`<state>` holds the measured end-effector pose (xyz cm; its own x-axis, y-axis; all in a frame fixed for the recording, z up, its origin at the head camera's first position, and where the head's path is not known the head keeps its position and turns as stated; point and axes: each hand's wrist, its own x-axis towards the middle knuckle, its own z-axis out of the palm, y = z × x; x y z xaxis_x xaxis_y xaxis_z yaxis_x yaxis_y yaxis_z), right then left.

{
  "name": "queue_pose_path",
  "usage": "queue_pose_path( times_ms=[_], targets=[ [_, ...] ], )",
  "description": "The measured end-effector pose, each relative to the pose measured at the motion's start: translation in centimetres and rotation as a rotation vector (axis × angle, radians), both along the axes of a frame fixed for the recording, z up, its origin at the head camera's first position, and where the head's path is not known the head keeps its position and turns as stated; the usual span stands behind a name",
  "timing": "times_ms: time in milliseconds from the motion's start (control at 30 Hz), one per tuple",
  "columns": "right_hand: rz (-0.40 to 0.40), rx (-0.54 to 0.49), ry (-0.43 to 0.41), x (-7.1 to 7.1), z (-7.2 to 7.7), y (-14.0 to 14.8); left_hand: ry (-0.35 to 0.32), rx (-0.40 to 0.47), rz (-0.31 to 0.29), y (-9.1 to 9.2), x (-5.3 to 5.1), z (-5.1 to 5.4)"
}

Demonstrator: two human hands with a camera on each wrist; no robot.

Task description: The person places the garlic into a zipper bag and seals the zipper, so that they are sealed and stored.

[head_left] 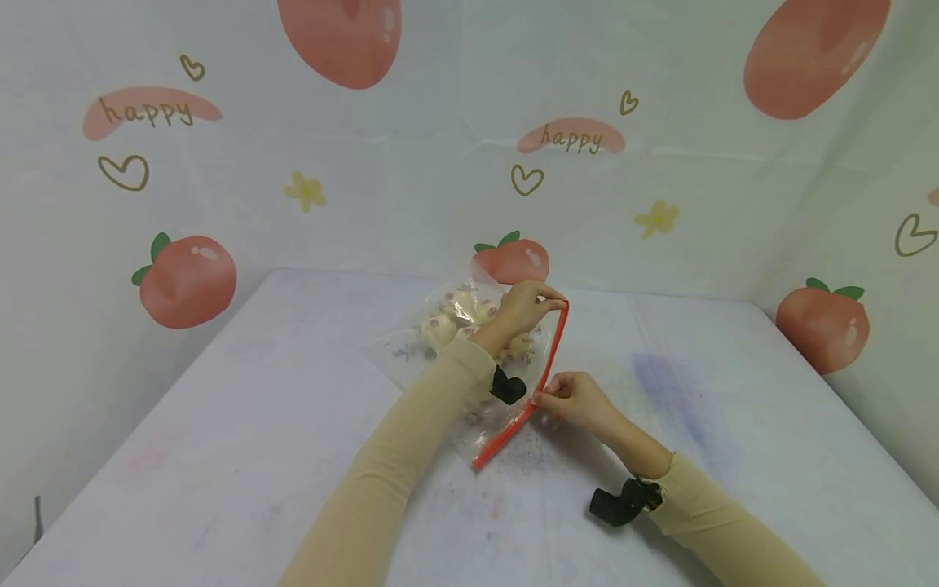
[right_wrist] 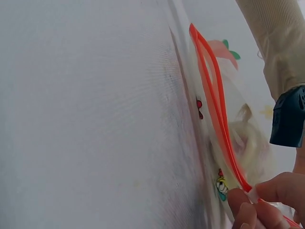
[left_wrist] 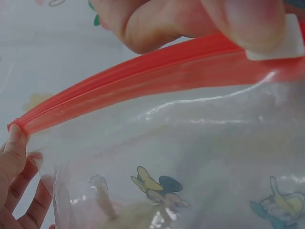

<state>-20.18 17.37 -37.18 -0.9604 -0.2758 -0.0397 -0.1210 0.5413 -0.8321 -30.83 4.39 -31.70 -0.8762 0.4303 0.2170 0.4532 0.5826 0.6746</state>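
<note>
A clear zip bag (head_left: 402,349) with a red zip strip (head_left: 557,338) lies on the table. Inside are several pale bulbs (head_left: 438,332) with short stems, which look like garlic. My left hand (head_left: 517,314) pinches the far end of the strip between thumb and finger, as the left wrist view also shows. Midway along the strip, my right hand (head_left: 583,401) pinches a white slider (right_wrist: 253,194) between thumb and fingers. From the slider to the near end, the two red edges (right_wrist: 217,90) stand apart. Cartoon figures (left_wrist: 162,191) are printed on the plastic.
The white table (head_left: 242,456) has faint purple stains. Behind it hangs a white backdrop (head_left: 411,187) printed with peaches and hearts. Each wrist wears a black camera; the left one (head_left: 508,386) sits above the bag, the right one (head_left: 623,501) low over the table.
</note>
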Motion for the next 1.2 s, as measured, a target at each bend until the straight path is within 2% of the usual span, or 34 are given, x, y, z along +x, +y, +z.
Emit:
queue_pose_path(
  times_ms=[133, 500, 1200],
  targets=[
    [0.003, -0.006, -0.035, 0.2, 0.0, -0.2, 0.02, -0.005, 0.003, 0.0, 0.0, 0.1],
    [0.026, -0.024, -0.14, 0.8, -0.2, -0.9, 0.001, 0.01, 0.035, -0.1, 0.1, 0.4],
    [0.101, -0.041, -0.162, 1.5, -0.6, -1.6, 0.004, 0.068, 0.075, -0.2, -0.2, 0.8]
  ],
)
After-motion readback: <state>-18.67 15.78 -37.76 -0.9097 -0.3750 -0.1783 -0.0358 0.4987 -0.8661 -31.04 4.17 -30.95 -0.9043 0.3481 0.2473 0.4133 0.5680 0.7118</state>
